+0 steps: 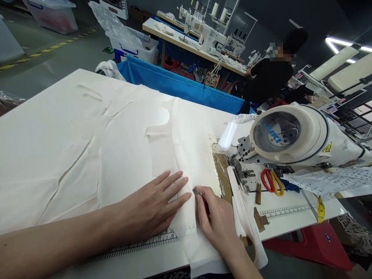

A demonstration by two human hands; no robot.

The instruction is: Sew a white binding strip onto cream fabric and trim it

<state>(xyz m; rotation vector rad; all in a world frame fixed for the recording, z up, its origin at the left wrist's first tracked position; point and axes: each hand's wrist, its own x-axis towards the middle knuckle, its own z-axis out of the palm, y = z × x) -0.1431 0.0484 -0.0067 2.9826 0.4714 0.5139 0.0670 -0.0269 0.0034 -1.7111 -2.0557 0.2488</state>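
Note:
My left hand (pixel 164 199) lies flat with its fingers stretched out over white fabric (pixel 181 151) on the table. Its fingertips press near the fabric's folded edge. Close beside them, my right hand (pixel 216 215) is closed around a small dark tool with a metal tip (pixel 196 191). That tip rests at the fabric; most of the tool is hidden in my palm, so its kind does not show. Further white fabric pieces (pixel 72 178) with creases spread to the left. A printed ruler scale (pixel 145 244) runs under my left wrist.
A sewing machine (pixel 287 133) stands at right. Around it are red-and-yellow-handled scissors (pixel 272 182), a wooden-handled tool (pixel 258 193) and a yellow tape measure (pixel 320 209). Blue cloth (pixel 180 83) edges the table's far side. Beyond, a person (pixel 270 75) sits at another bench (pixel 200 48).

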